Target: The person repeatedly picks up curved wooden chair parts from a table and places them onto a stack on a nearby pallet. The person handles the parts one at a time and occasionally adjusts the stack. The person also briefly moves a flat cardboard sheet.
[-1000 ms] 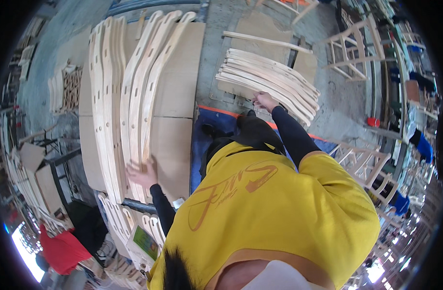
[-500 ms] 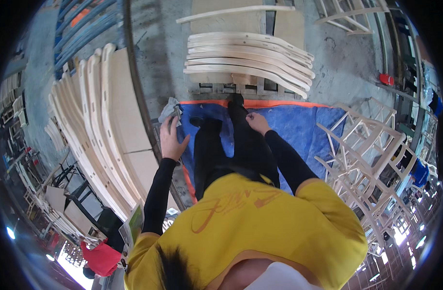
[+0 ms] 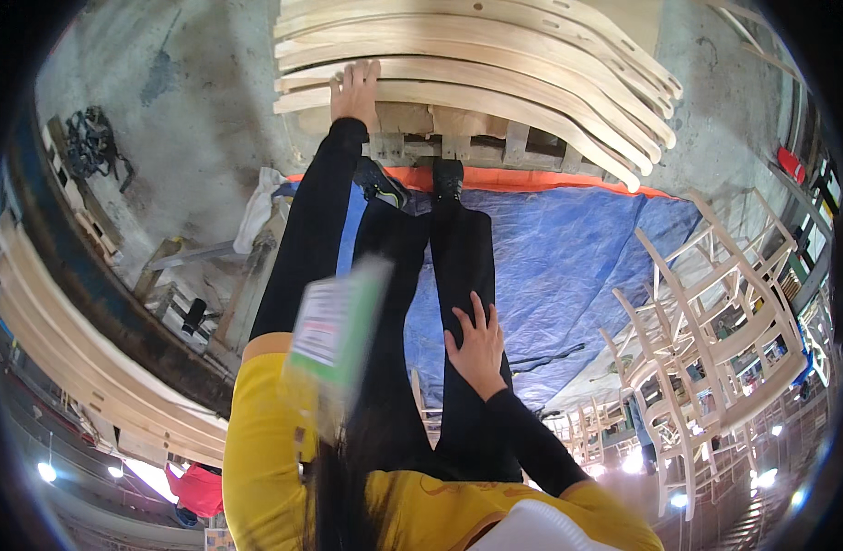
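Observation:
A row of pale, curved wooden chair legs point(image 3: 495, 55), some with slots and holes, lies side by side in front of me. My left hand point(image 3: 355, 95) reaches over the near left end of the row, its fingers bent over a curved chair leg point(image 3: 421, 70). The thumb and the underside of the wood are hidden. Lower down, my right hand point(image 3: 477, 349) has its fingers spread over my black-clad leg and holds nothing. A card in a clear holder point(image 3: 334, 321) swings blurred in front of my left side.
A blue tarp point(image 3: 559, 266) with an orange edge covers the floor under me. Pale wooden chair frames point(image 3: 715, 340) stand stacked at right. At left, more long wooden parts point(image 3: 100, 376) lie behind a dark metal beam point(image 3: 127, 312). A person in red point(image 3: 196, 489) is at lower left.
My body has leaned forward, bringing the chair legs nearer. My left hand has gone from the left side onto the row; my right hand has dropped and spread over my leg.

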The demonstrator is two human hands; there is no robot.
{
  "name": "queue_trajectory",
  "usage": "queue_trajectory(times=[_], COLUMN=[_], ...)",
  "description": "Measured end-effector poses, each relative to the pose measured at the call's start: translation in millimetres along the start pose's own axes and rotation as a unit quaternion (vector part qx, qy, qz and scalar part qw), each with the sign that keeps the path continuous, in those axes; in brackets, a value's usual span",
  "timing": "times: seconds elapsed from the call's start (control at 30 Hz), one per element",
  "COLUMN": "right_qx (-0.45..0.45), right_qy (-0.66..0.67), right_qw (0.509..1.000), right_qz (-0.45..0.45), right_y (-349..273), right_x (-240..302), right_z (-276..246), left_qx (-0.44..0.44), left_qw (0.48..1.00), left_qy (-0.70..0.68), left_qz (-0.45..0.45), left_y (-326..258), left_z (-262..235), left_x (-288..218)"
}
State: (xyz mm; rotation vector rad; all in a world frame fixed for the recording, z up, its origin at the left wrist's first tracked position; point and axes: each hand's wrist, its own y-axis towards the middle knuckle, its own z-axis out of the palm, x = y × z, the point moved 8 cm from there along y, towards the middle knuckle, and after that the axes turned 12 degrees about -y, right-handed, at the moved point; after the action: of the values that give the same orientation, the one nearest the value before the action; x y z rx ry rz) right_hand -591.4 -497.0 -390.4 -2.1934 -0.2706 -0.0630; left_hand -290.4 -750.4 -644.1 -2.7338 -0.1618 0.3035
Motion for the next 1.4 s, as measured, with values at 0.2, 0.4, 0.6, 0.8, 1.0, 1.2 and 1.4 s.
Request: queue_trajectory(times=[0.2,0.4,0.6,0.8,1.0,1.2,1.4], right_qx=[0.045,-0.004,-0.068,-0.075,0.129,0.342,0.420], right_qy=[0.015,0.033,0.064,0.527,0.901,0.846,0.784], right_qw=[0.999,0.999,0.996,0.842,0.389,0.284,0.357], right_qz=[0.019,0.017,-0.009,0.088,0.143,-0.295,-0.287], right_y=[6,1,-5,2,-34,-58,-112], right_x=[-3,-3,-10,-57,36,172,275], right_z=[12,5,-9,3,-62,-167,-219], left_qx=[-0.102,0.062,0.190,0.280,0.233,0.094,0.019], left_qw=[0.987,0.996,0.960,0.935,0.929,0.895,0.754], left_qy=[0.122,-0.022,-0.206,-0.200,-0.206,-0.320,-0.562], left_qz=[0.013,0.064,0.014,-0.092,-0.198,-0.295,-0.340], left_y=[26,-31,-178,-325,-488,-639,-742], left_z=[46,9,-104,-262,-423,-499,-482], left_x=[22,3,-53,-97,-75,-94,-82])
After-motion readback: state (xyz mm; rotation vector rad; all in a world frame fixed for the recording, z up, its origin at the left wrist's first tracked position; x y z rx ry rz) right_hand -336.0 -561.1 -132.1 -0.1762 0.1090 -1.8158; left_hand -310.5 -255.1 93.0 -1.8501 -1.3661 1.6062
